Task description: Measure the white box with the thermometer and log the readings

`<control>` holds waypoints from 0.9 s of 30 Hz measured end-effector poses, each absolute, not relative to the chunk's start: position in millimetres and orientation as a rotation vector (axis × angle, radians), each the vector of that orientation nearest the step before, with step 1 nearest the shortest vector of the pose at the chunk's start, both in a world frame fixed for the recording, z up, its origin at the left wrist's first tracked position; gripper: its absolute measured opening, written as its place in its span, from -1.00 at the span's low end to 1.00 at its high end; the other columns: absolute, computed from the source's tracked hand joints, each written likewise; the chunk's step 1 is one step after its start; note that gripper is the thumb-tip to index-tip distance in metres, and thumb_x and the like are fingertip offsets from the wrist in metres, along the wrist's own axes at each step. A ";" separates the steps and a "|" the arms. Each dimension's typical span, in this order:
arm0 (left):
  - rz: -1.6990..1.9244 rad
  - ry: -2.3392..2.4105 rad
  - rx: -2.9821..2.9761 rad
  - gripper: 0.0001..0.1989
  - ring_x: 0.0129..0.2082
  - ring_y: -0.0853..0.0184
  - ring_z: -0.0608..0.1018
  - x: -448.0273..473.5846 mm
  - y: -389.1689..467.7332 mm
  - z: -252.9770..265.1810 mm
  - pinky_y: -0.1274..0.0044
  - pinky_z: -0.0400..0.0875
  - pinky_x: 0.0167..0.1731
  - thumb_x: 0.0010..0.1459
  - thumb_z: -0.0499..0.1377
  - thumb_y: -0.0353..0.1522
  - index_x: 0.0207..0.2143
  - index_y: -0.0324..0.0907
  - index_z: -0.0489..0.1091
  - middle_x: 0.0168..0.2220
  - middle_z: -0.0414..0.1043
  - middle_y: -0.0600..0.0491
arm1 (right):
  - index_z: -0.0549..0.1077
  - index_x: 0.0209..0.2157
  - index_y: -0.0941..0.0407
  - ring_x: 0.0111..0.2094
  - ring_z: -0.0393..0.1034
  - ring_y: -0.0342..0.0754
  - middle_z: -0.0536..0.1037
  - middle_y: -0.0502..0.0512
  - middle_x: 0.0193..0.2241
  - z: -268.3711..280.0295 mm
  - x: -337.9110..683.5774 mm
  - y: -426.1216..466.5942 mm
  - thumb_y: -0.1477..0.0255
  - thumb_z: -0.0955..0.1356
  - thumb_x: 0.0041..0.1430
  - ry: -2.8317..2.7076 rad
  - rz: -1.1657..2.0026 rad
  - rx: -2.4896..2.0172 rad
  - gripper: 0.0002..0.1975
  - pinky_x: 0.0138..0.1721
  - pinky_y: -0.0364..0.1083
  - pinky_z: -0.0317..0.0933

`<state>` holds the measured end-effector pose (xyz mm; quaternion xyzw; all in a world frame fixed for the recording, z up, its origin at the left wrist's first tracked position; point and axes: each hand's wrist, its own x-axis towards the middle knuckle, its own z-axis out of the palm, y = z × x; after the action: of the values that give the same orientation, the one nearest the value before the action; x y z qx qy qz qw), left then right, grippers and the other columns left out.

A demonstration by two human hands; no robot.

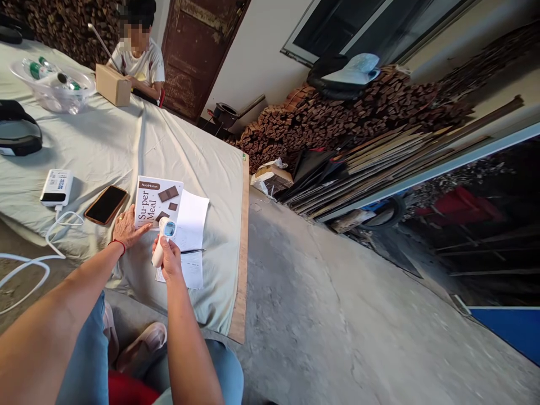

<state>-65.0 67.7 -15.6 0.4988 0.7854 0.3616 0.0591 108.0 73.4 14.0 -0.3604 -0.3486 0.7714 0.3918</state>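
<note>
A white handheld device (pixel 158 251) with a small blue-lit screen is in the right hand (pixel 171 260), whose fingers are closed around its handle. Its head overlaps the lower right corner of a white box (pixel 157 195) printed "NutriMotion" and "Su-per Meal" with brown chocolate pieces; whether the 2 touch, I cannot tell. The left hand (pixel 127 229), palm down and spread open, rests at the box's lower left corner, fingers along the left edge and thumb along the lower edge. A red bracelet (pixel 118 245) circles that wrist.

Just right of the box lie white paper sheets (pixel 194 216), with 1 dark pen (pixel 193 251) across them. To the left, a phone (pixel 106 205) lies screen up, near a white power pack (pixel 57 188) with a white cable (pixel 54 239) plugged in. All sit on a table (pixel 215 169) covered in pale cloth.

Farther along stand a clear plastic bowl (pixel 54 104) of bottles and a cardboard box (pixel 112 85), with 1 other person (pixel 149 67) behind it. Beyond are stacked firewood (pixel 278 121), a brown door (pixel 196 56) and a bare concrete floor (pixel 304 292).
</note>
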 end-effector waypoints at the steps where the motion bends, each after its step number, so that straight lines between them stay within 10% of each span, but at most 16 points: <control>1: 1.066 2.382 1.501 -0.03 0.18 -0.18 0.26 -65.0 67.9 -16.1 0.13 0.11 0.12 0.00 0.10 0.17 0.30 -0.24 0.08 0.25 0.19 -0.21 | 0.40 -0.31 0.23 -0.51 0.28 -0.25 0.44 0.02 -0.47 14.7 108.0 73.6 -0.03 0.51 -0.33 -0.863 1.966 -0.918 -0.32 -0.50 -0.21 0.15; 15: 1.029 2.444 1.590 -0.07 0.10 -0.09 0.33 -63.8 65.3 -6.8 0.18 0.23 0.09 0.01 0.09 0.16 0.24 -0.30 0.10 0.13 0.29 -0.22 | 0.45 -0.33 0.24 -0.52 0.23 -0.25 0.41 0.02 -0.53 28.0 128.0 70.8 -0.07 0.45 -0.27 -1.093 1.892 -1.019 -0.34 -0.47 -0.22 0.14; 27: 1.014 2.475 1.464 0.06 0.22 -0.07 0.25 -63.1 70.3 -9.3 0.16 0.07 0.22 -0.05 0.15 0.12 0.34 -0.31 -0.06 0.22 0.21 -0.23 | 0.38 0.16 0.13 0.10 0.28 0.12 0.35 0.29 0.11 8.4 263.9 124.1 0.30 0.40 0.10 -1.905 0.494 -2.073 -0.42 0.11 0.02 0.17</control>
<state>-63.1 70.3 -9.3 0.4795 0.8109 0.3323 0.0462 263.9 124.1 8.4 -0.7178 -0.6599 0.1712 0.1411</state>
